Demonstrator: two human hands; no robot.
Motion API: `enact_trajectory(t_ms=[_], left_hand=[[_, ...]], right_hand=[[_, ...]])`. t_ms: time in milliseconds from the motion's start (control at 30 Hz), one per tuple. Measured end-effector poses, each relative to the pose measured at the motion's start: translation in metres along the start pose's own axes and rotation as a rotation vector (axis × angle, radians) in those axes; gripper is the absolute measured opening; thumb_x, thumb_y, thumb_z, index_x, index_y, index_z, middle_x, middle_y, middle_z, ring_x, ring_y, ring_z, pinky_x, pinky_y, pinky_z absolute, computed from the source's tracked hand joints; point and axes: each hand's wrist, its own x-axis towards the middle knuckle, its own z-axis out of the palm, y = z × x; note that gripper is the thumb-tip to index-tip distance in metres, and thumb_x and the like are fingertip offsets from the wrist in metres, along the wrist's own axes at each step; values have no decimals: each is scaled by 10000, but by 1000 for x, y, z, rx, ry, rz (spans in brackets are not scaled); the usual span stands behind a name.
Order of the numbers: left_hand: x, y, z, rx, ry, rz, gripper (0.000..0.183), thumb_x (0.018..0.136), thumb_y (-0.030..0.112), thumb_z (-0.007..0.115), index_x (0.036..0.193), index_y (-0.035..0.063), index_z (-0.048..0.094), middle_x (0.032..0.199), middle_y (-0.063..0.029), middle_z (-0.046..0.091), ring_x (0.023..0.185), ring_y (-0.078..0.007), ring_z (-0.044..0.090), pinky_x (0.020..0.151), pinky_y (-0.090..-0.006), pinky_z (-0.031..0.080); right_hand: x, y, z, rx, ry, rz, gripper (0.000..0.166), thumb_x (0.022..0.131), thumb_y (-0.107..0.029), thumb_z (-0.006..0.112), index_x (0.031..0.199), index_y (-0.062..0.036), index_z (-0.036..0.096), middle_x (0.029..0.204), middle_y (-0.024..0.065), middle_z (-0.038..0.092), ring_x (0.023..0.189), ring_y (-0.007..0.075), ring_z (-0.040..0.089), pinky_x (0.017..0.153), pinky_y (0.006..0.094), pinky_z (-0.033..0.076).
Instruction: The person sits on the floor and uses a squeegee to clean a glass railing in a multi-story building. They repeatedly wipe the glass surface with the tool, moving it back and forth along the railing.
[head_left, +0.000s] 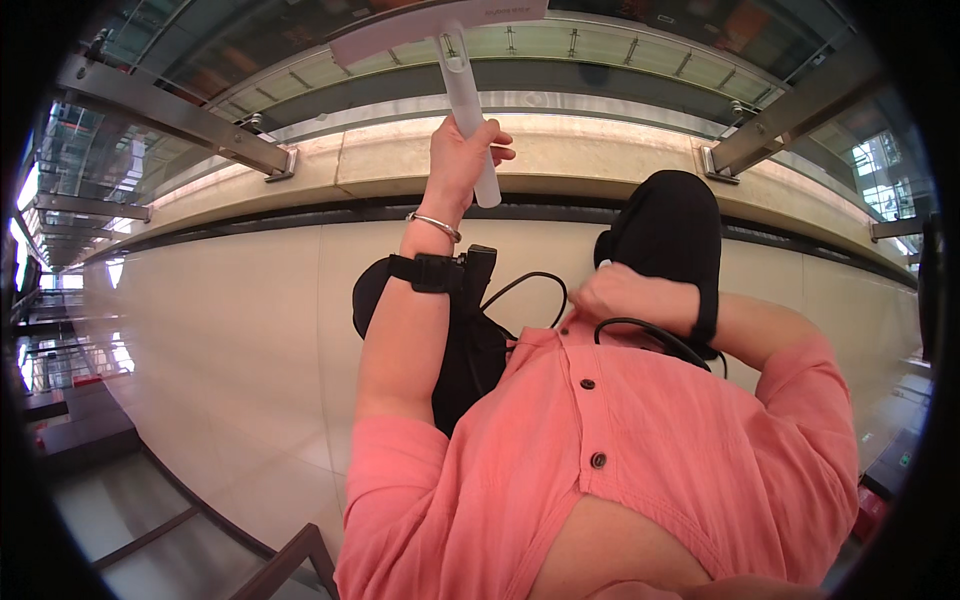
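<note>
My left hand (459, 159) grips the white handle (466, 97) of a window squeegee. Its wide, pale pink head (439, 28) bears writing and reaches the top edge of the view, over the glass. I cannot tell whether the blade touches the pane. My right hand (619, 292) is curled in front of my right thigh, by the hem of the pink shirt (637, 420). A small white bit (604, 264) shows at its knuckles, and what the fingers hold, if anything, is hidden.
A glass balustrade with metal posts (247, 146) stands on a stone ledge (390, 154) ahead. Pale floor tiles (225, 337) lie beneath me. A black device (476, 274) is strapped to my left forearm, and a black cable (540, 277) loops at my waist. A dark frame (292, 559) stands lower left.
</note>
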Motion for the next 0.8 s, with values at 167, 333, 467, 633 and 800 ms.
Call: enact_trajectory(t_ms=[167, 333, 467, 633, 800], left_hand=[[8, -5, 4, -19, -22, 40, 257, 848, 174, 593, 986, -21, 497, 817, -139, 658, 687, -219, 671, 617, -292, 513], [12, -5, 12, -133, -47, 7, 227, 860, 165, 583, 967, -15, 497, 808, -136, 652, 669, -224, 664, 617, -303, 514], [8, 6, 16, -253, -158, 73, 232, 883, 225, 578, 944, 0, 577, 841, -125, 663, 794, -236, 672, 676, -321, 523], [4, 34, 64, -362, -272, 201, 263, 882, 250, 576, 982, 10, 621, 989, -74, 646, 927, -161, 591, 841, -330, 453], [-10, 79, 93, -123, -447, 173, 266, 937, 287, 552, 1003, 38, 618, 874, -13, 606, 719, -82, 533, 637, -215, 447]], right_hand=[[22, 6, 29, -139, -45, -81, 215, 759, -216, 606, 745, -8, 662, 764, 185, 653, 752, 346, 650, 631, 424, 505], [29, 35, 15, -85, -142, 1, 298, 791, -364, 625, 741, -74, 674, 744, 151, 649, 756, 346, 631, 643, 432, 488], [1, 46, -71, 105, 227, 181, 351, 829, -408, 610, 862, -62, 658, 790, 151, 652, 772, 347, 623, 681, 421, 486], [6, 37, -94, 495, 731, -43, 368, 872, -264, 589, 1095, 21, 524, 927, 119, 616, 794, 205, 590, 724, 344, 481], [10, 31, -102, 1047, 973, -124, 231, 900, -190, 585, 1034, -27, 493, 842, 28, 571, 738, 111, 557, 650, 267, 469]])
